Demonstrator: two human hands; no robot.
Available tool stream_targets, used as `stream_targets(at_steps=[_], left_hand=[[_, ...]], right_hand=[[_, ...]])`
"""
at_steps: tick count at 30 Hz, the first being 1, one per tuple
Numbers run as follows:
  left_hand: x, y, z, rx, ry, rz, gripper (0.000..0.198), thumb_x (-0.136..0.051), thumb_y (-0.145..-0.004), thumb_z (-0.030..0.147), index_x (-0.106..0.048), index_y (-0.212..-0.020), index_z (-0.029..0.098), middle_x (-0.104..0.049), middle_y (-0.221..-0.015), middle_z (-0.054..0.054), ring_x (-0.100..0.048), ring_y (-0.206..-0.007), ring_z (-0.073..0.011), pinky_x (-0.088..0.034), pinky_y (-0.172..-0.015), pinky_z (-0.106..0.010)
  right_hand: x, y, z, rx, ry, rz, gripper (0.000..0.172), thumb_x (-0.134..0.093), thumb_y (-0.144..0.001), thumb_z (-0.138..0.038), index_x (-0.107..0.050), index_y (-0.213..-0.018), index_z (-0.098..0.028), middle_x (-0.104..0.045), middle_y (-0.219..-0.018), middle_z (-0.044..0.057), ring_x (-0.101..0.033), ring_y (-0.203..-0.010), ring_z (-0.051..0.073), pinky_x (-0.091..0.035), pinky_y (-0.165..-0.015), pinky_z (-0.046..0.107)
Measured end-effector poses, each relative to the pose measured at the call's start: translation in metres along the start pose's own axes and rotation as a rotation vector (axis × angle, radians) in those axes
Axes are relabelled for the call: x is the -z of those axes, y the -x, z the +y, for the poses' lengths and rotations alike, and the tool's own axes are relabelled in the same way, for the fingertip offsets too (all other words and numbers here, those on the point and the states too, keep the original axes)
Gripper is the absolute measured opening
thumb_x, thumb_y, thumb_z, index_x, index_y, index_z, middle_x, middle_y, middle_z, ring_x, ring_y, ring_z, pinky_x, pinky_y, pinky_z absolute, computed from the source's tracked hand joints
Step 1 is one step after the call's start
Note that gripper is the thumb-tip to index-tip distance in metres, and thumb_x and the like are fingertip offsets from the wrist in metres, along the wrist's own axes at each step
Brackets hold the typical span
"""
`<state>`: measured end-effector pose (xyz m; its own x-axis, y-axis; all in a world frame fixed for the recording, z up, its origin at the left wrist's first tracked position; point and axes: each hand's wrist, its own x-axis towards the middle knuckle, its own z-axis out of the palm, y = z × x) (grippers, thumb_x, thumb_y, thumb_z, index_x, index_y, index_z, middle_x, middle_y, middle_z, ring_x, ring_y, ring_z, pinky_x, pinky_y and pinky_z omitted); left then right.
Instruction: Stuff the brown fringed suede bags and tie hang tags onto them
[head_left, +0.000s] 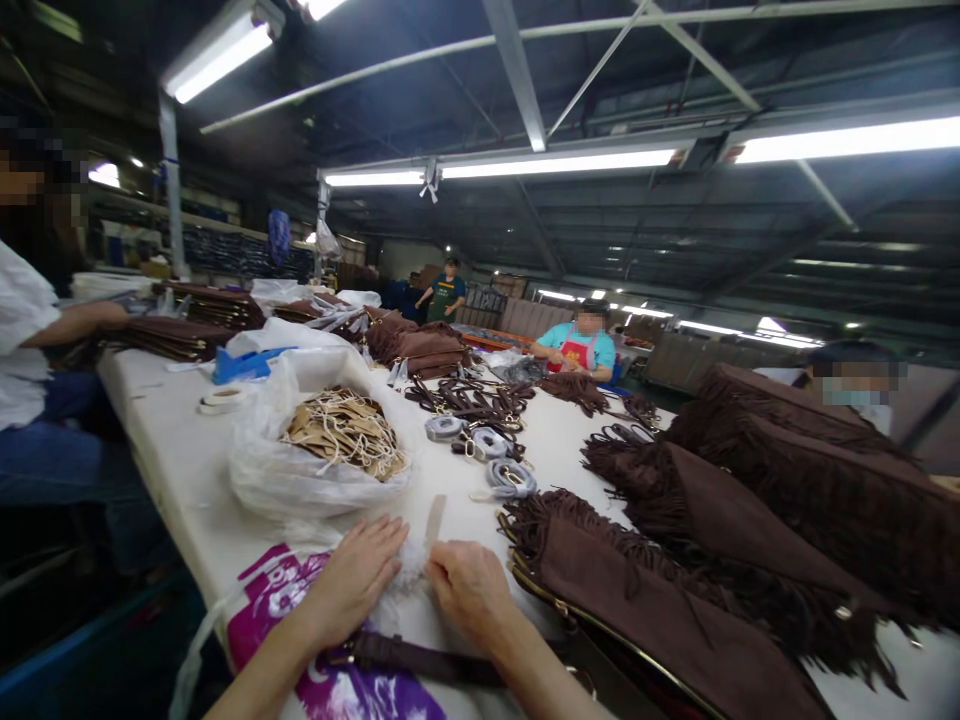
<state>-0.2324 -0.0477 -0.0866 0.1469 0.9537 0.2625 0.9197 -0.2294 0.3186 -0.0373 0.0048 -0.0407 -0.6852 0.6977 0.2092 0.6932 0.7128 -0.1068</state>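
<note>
My left hand (352, 580) and my right hand (469, 590) meet over a small white wad of crumpled packing material (411, 570) at the near edge of the white table (187, 470). Both hands have fingers curled in a pinch on it. A brown strap (420, 658) lies under my wrists, over a purple and white plastic bag (277, 600). A brown fringed suede bag (660, 610) lies just right of my right hand.
A clear plastic bag of tan tags with strings (341, 435) sits ahead. Coiled grey straps (510, 478), a tape roll (221, 400) and piles of brown fringed bags (810, 470) fill the table. A person in white (30, 330) sits at left; others work farther back.
</note>
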Motion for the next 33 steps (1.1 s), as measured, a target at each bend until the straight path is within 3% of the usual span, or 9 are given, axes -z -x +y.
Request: stream_targets(at_steps=[4, 9, 12, 15, 18, 21, 26, 30, 33], left_hand=[[0.000, 0.000, 0.000, 0.012, -0.042, -0.016, 0.047, -0.028, -0.099, 0.037, -0.043, -0.142, 0.023, -0.044, -0.147, -0.005, -0.037, -0.138, -0.0231, -0.028, -0.116, -0.048], [0.006, -0.002, 0.008, -0.006, -0.016, -0.059, 0.047, -0.031, -0.098, 0.036, -0.043, -0.141, 0.023, -0.043, -0.147, -0.005, -0.036, -0.139, -0.0227, -0.025, -0.116, -0.047], [0.010, -0.003, 0.015, -0.012, 0.009, -0.116, 0.046, -0.031, -0.098, 0.037, -0.043, -0.141, 0.026, -0.042, -0.148, -0.004, -0.035, -0.139, -0.0225, -0.023, -0.116, -0.048], [0.013, -0.004, 0.020, -0.011, 0.006, -0.135, 0.047, -0.029, -0.098, 0.036, -0.042, -0.142, 0.025, -0.041, -0.148, -0.005, -0.034, -0.140, -0.0221, -0.023, -0.116, -0.049], [0.016, -0.002, 0.022, -0.007, -0.004, -0.133, 0.048, -0.029, -0.098, 0.033, -0.039, -0.143, 0.023, -0.038, -0.150, -0.006, -0.033, -0.140, -0.0217, -0.023, -0.116, -0.048], [0.019, -0.001, 0.024, 0.018, -0.023, -0.153, 0.049, -0.027, -0.098, 0.034, -0.038, -0.144, 0.021, -0.036, -0.151, -0.006, -0.031, -0.141, -0.0218, -0.023, -0.116, -0.048], [0.021, -0.002, 0.027, -0.031, -0.024, -0.197, 0.048, -0.028, -0.098, 0.036, -0.041, -0.143, 0.024, -0.039, -0.149, -0.004, -0.033, -0.140, -0.0221, -0.025, -0.115, -0.048], [0.016, -0.002, 0.022, -0.066, -0.009, -0.125, 0.047, -0.028, -0.099, 0.036, -0.041, -0.142, 0.026, -0.043, -0.147, -0.004, -0.038, -0.138, -0.0205, -0.027, -0.114, -0.045], [0.014, -0.001, 0.018, -0.035, 0.024, -0.081, 0.048, -0.025, -0.099, 0.035, -0.040, -0.143, 0.024, -0.044, -0.147, -0.005, -0.038, -0.137, -0.0194, -0.027, -0.114, -0.044]], right_hand=[[0.026, 0.017, 0.003, -0.070, 0.017, -0.070, 0.019, -0.048, -0.087, -0.019, -0.067, -0.083, -0.017, -0.072, -0.081, 0.010, -0.065, -0.072, 0.021, -0.030, -0.057, 0.028], [0.057, 0.064, 0.042, -0.279, -0.477, -0.166, 0.016, -0.047, -0.071, -0.014, -0.052, -0.057, -0.018, -0.054, -0.050, -0.003, -0.050, -0.051, 0.012, -0.029, -0.050, 0.022], [0.053, 0.084, 0.051, -0.388, -0.726, -0.165, 0.016, -0.044, -0.068, -0.017, -0.045, -0.053, -0.020, -0.043, -0.042, -0.006, -0.039, -0.042, 0.010, -0.026, -0.043, 0.021], [0.041, 0.082, 0.031, -0.397, -0.844, -0.124, 0.015, -0.043, -0.070, -0.020, -0.047, -0.056, -0.020, -0.045, -0.044, -0.006, -0.037, -0.042, 0.010, -0.027, -0.043, 0.020], [0.040, 0.073, 0.009, -0.324, -0.709, -0.167, 0.013, -0.044, -0.070, -0.019, -0.050, -0.058, -0.020, -0.051, -0.049, -0.004, -0.043, -0.047, 0.012, -0.031, -0.048, 0.022], [0.052, 0.079, 0.021, -0.226, -0.433, -0.143, 0.013, -0.046, -0.063, -0.015, -0.046, -0.051, -0.020, -0.053, -0.053, -0.001, -0.050, -0.057, 0.015, -0.032, -0.054, 0.024], [0.061, 0.114, 0.058, -0.378, -0.789, -0.237, 0.010, -0.043, -0.060, -0.022, -0.045, -0.051, -0.020, -0.040, -0.043, -0.006, -0.038, -0.041, 0.010, -0.026, -0.043, 0.021], [0.049, 0.110, 0.021, -0.430, -1.112, -0.219, 0.010, -0.044, -0.065, -0.030, -0.047, -0.061, -0.021, -0.043, -0.045, -0.007, -0.031, -0.039, 0.009, -0.022, -0.040, 0.020], [0.047, 0.099, 0.000, -0.323, -0.938, -0.249, 0.005, -0.045, -0.064, -0.023, -0.047, -0.060, -0.021, -0.047, -0.049, -0.005, -0.039, -0.045, 0.011, -0.027, -0.045, 0.022]])
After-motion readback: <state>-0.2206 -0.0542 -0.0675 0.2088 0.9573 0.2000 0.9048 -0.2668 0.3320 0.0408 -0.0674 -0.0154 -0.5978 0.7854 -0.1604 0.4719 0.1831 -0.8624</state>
